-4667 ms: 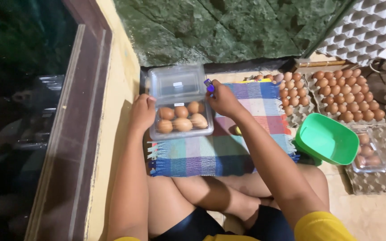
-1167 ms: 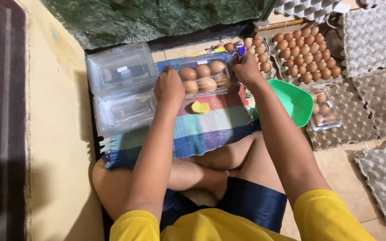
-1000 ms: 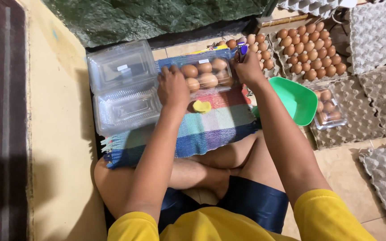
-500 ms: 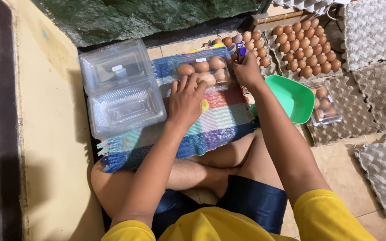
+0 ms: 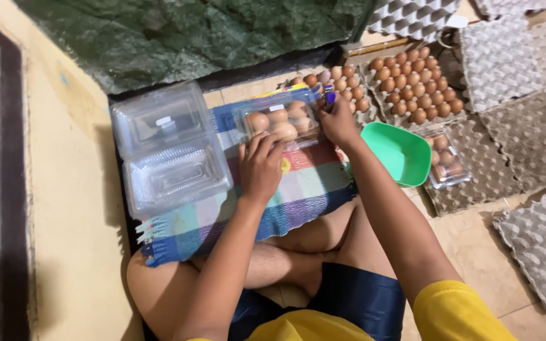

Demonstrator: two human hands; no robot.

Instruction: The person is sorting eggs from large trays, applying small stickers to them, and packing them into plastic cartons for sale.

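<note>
A clear plastic box of brown eggs sits shut on a checked cloth. The left hand rests fingers spread on its near edge; the right hand pinches its far corner. Beside it lies an empty open box. Egg trays and a green bowl sit right.

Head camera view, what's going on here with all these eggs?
A person sits cross-legged on the floor at a checked cloth. Both hands are on a clear plastic box of brown eggs: the left hand at its near edge, the right hand at its right end with a small purple thing in its fingers. An open empty clear box lies to the left; a green bowl and a tray of eggs lie to the right.
</note>
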